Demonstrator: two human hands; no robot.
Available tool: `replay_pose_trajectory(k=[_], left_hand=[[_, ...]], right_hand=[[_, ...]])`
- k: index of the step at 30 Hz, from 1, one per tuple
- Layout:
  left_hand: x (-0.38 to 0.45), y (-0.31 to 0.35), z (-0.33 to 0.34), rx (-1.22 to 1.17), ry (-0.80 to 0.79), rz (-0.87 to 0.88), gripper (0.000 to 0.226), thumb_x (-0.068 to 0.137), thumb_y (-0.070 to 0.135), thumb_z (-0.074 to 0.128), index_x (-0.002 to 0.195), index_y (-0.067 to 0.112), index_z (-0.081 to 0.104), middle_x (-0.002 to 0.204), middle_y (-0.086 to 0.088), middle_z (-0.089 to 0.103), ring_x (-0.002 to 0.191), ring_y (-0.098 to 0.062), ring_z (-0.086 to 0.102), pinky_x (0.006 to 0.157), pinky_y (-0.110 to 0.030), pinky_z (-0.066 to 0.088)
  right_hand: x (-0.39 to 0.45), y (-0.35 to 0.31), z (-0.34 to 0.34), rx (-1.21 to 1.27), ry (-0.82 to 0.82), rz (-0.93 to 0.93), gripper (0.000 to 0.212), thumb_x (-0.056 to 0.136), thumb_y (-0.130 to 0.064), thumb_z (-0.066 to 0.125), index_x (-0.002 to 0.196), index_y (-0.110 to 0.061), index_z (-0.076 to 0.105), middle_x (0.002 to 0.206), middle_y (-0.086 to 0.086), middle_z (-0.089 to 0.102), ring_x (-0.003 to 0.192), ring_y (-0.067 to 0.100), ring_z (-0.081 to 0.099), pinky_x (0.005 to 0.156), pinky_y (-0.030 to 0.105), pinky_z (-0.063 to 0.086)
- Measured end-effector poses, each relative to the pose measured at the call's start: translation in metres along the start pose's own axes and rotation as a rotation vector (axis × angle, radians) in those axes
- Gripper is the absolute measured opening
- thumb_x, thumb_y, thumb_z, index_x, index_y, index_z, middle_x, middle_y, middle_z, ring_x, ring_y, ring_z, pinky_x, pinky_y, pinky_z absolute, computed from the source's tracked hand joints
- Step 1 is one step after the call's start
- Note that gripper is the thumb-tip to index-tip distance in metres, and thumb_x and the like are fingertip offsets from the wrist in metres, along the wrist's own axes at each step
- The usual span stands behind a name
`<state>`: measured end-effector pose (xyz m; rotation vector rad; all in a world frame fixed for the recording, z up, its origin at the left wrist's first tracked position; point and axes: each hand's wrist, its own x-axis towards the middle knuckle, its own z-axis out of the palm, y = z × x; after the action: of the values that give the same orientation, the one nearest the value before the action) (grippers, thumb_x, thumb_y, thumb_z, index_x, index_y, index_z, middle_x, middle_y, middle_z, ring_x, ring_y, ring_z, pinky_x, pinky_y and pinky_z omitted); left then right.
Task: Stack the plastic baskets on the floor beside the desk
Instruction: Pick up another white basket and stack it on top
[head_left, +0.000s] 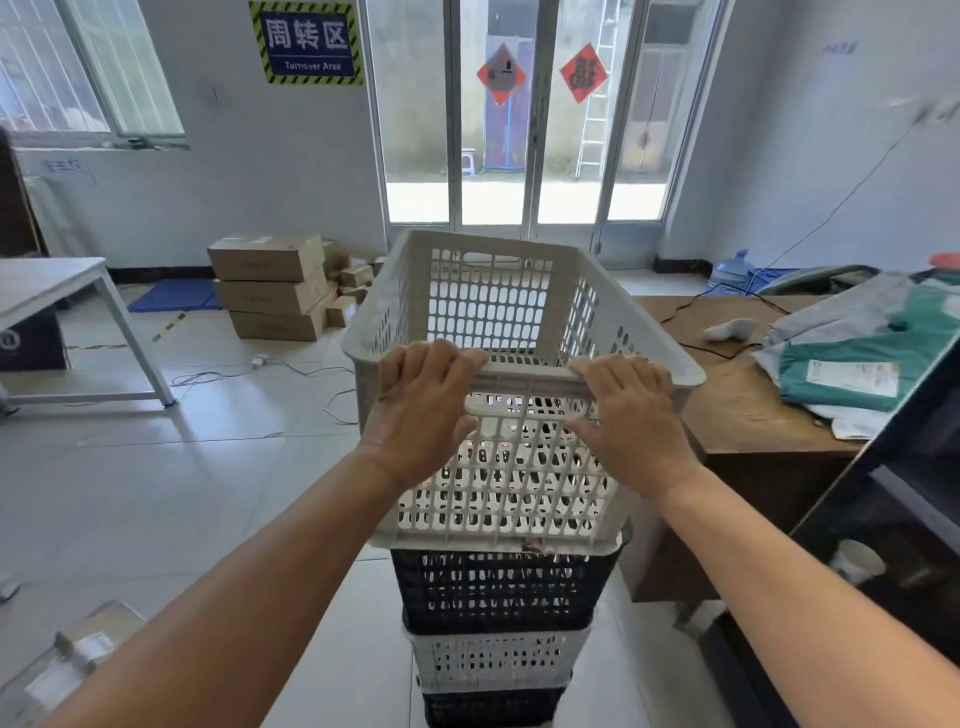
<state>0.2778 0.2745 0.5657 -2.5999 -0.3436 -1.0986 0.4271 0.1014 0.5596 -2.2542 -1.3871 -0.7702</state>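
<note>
A white perforated plastic basket (488, 306) sits on top of a stack just left of the brown wooden desk (737, 410). Under it come a black basket (498, 592), another white basket (498, 660) and a second black basket (488, 709) at the bottom edge of the view. My left hand (421, 410) grips the near rim of the top basket at its left. My right hand (631, 415) grips the same rim at its right. The top basket is tilted slightly, its far side a bit higher.
Green and grey parcels (852, 364) lie on the desk with a cable. Cardboard boxes (270, 286) are piled near the glass doors. A white table (78, 332) stands at the left. Loose wires cross the tiled floor. A dark cabinet edge (883, 519) is close on the right.
</note>
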Motion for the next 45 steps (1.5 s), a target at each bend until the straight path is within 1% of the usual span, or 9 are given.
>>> replay_pose_trajectory(k=[5,9,14,16,23,26,36,41,45], left_hand=[[-0.001,0.003,0.002,0.007,0.018,-0.004,0.075,0.050,0.034,0.085,0.112,0.020,0.046,0.093,-0.003,0.053,0.087,-0.017,0.034,0.081,-0.029,0.023],[-0.007,-0.004,-0.001,0.016,0.061,-0.064,0.073,0.051,0.035,0.085,0.111,0.020,0.046,0.093,-0.004,0.054,0.088,-0.019,0.036,0.079,-0.031,0.023],[-0.025,0.015,0.010,-0.031,0.070,-0.158,0.072,0.050,0.036,0.085,0.109,0.023,0.045,0.098,0.006,0.040,0.089,-0.019,0.037,0.077,-0.032,0.023],[-0.020,0.015,0.015,-0.040,0.070,-0.156,0.073,0.051,0.036,0.085,0.109,0.023,0.044,0.098,0.007,0.038,0.088,-0.019,0.037,0.076,-0.032,0.023],[-0.013,0.015,0.025,-0.043,0.079,-0.113,0.069,0.048,0.034,0.086,0.104,0.024,0.047,0.090,0.004,0.053,0.085,-0.017,0.038,0.078,-0.031,0.024],[-0.013,0.018,0.026,-0.047,0.063,-0.134,0.069,0.048,0.034,0.087,0.102,0.024,0.046,0.087,0.002,0.059,0.085,-0.017,0.038,0.077,-0.031,0.023],[-0.011,0.017,0.025,-0.049,0.052,-0.158,0.064,0.051,0.034,0.085,0.101,0.022,0.047,0.087,-0.001,0.057,0.086,-0.017,0.037,0.076,-0.032,0.022],[-0.015,0.014,0.024,-0.069,0.069,-0.158,0.063,0.052,0.032,0.084,0.101,0.022,0.047,0.088,-0.001,0.058,0.087,-0.017,0.038,0.077,-0.032,0.022],[-0.012,0.016,0.026,-0.049,0.038,-0.159,0.064,0.052,0.033,0.085,0.102,0.023,0.046,0.089,-0.002,0.057,0.087,-0.017,0.036,0.077,-0.032,0.022]], right_hand=[[0.002,0.010,0.005,-0.004,0.077,-0.070,0.059,0.065,-0.027,0.083,0.116,-0.015,0.056,0.098,0.005,0.062,0.092,0.029,0.057,0.087,0.030,0.025],[0.010,0.005,0.008,-0.004,0.121,-0.158,0.055,0.070,-0.031,0.074,0.117,-0.020,0.047,0.098,0.004,0.062,0.094,0.021,0.045,0.087,0.033,0.030],[0.008,0.016,0.012,-0.061,0.164,-0.257,0.058,0.065,-0.014,0.079,0.115,-0.017,0.049,0.096,0.004,0.063,0.093,0.019,0.042,0.087,0.034,0.029],[0.011,0.020,0.014,-0.067,0.170,-0.249,0.057,0.065,-0.016,0.078,0.114,-0.018,0.049,0.096,0.004,0.064,0.094,0.020,0.043,0.089,0.034,0.030],[-0.006,0.023,0.028,-0.081,0.182,-0.170,0.061,0.065,-0.023,0.081,0.116,-0.019,0.049,0.097,0.002,0.064,0.096,0.020,0.044,0.088,0.033,0.030],[-0.007,0.025,0.027,-0.086,0.190,-0.164,0.059,0.064,-0.021,0.079,0.116,-0.020,0.050,0.097,0.002,0.065,0.095,0.023,0.052,0.089,0.034,0.032],[-0.003,0.019,0.024,-0.035,0.164,-0.099,0.056,0.064,-0.020,0.081,0.114,-0.017,0.055,0.098,0.003,0.065,0.095,0.025,0.056,0.093,0.033,0.030],[-0.007,0.015,0.023,-0.022,0.168,-0.090,0.054,0.066,-0.020,0.078,0.115,-0.017,0.056,0.101,0.004,0.065,0.099,0.019,0.043,0.093,0.032,0.028],[-0.008,0.017,0.019,-0.012,0.116,-0.055,0.048,0.074,-0.031,0.063,0.120,-0.020,0.056,0.106,0.002,0.064,0.102,0.019,0.044,0.096,0.033,0.033]])
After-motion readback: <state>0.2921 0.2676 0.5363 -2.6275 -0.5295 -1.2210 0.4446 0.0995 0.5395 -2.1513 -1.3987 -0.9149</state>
